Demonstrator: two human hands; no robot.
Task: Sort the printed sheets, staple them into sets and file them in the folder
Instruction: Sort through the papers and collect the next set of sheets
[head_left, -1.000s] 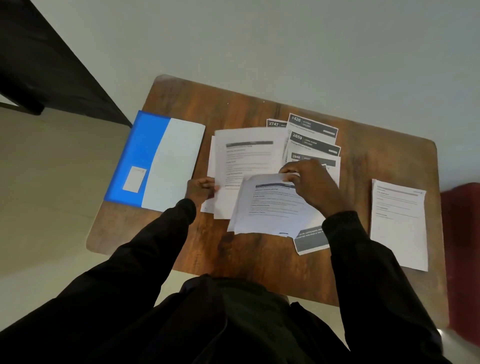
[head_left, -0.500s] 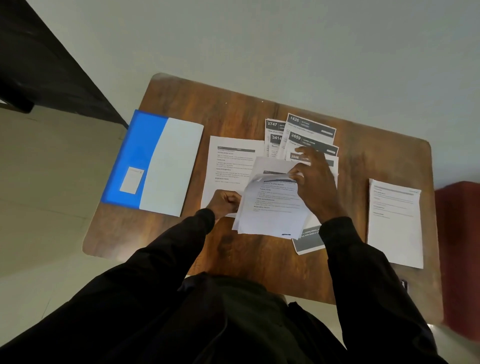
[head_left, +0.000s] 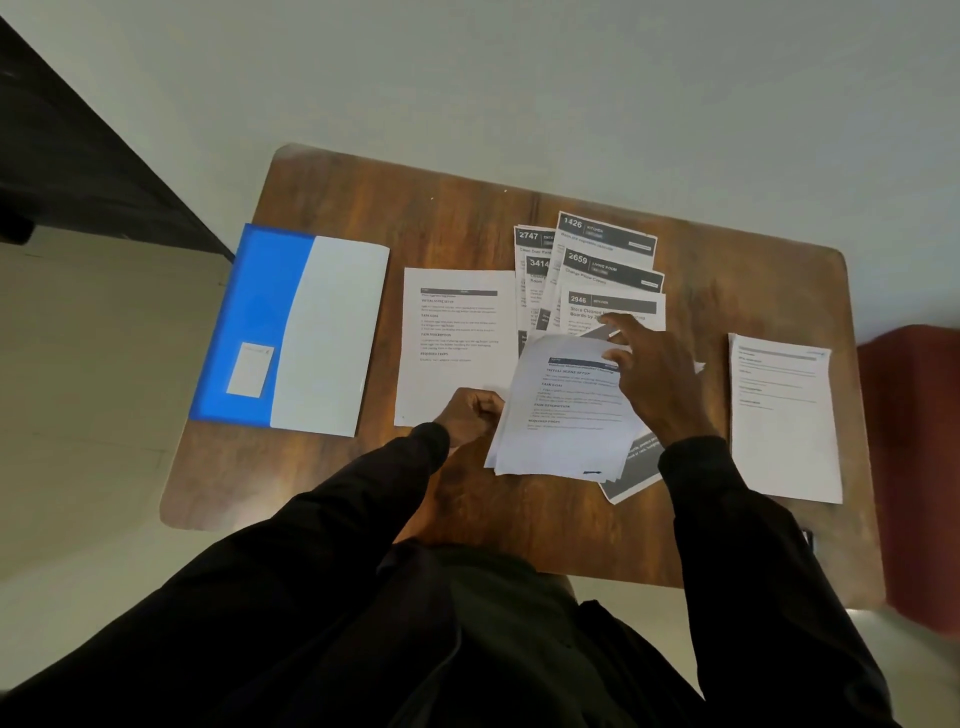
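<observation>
One sheet (head_left: 457, 332) now lies released at centre frame, right of the blue folder (head_left: 270, 322). The left hand (head_left: 470, 415) is curled beside it, its hold unclear, while the right hand (head_left: 654, 379) presses loosely spread fingers on the unsorted bundle (head_left: 566, 415). Sorting goes on.

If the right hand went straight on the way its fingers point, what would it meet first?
Probably the 2946 sheet: the right hand points up-left, fingers over its lower part. Beyond lies the 3414 sheet. Height above the paper is unclear.

The left hand (head_left: 470, 413) has its fingers curled tight; the right hand (head_left: 655, 375), palm down, spreads slightly bent fingers.
</observation>
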